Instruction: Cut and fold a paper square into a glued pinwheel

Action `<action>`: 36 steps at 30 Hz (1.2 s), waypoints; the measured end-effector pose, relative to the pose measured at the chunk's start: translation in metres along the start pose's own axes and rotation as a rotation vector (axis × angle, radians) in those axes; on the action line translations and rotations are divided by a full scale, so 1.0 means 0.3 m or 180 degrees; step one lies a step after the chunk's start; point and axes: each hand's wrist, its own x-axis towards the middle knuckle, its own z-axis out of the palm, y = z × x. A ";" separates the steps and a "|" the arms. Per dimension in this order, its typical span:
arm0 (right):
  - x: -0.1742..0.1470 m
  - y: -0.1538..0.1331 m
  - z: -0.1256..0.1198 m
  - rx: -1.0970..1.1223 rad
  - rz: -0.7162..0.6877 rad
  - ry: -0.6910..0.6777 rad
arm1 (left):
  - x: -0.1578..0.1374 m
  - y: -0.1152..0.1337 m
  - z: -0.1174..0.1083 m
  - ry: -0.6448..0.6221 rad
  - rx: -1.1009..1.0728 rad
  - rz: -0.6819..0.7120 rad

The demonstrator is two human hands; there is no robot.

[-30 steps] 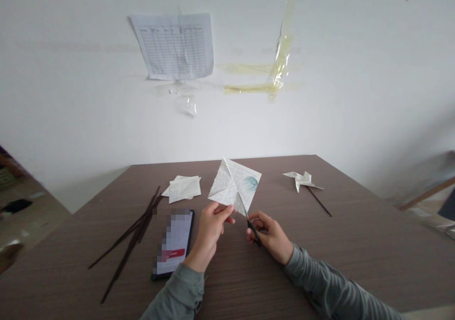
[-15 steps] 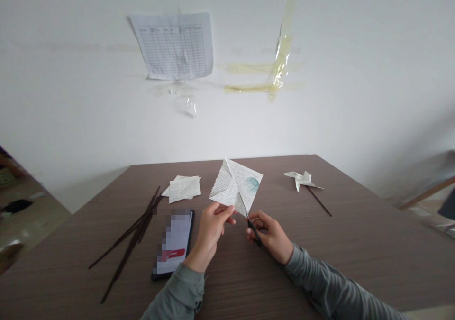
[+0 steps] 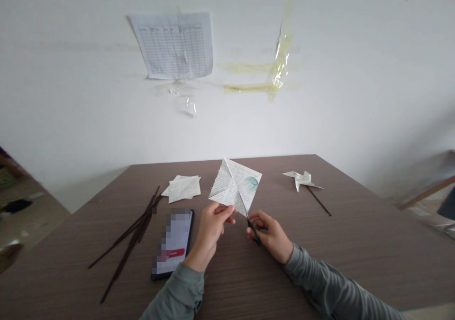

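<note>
Reaching in from the bottom edge, which crops them, grey sleeves (image 3: 320, 277) end in two hands. The right hand (image 3: 273, 237), fingers curled, grips black-handled scissors (image 3: 254, 233), partly covering the handles. The left hand (image 3: 209, 228) pinches a creased, printed paper square (image 3: 231, 187) over the table (image 3: 355, 244). The blades meet its lower corner; their opening is hard to make out. Left, pixelation obscures part of a phone (image 3: 177, 246), beside dark sticks (image 3: 135, 233). Farther lie overlapping sheets (image 3: 185, 188) and, right, a paper pinwheel (image 3: 302, 180). A wall chart's (image 3: 174, 47) text is illegible.
</note>
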 end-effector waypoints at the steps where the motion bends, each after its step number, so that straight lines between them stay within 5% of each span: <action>1: 0.000 0.001 0.000 0.0026 0.0009 -0.0022 | -0.001 0.001 0.001 0.0002 -0.0005 -0.0001; 36: 0.006 -0.009 -0.006 -0.0027 0.0303 -0.0060 | 0.006 -0.002 0.002 -0.0072 0.0008 -0.0076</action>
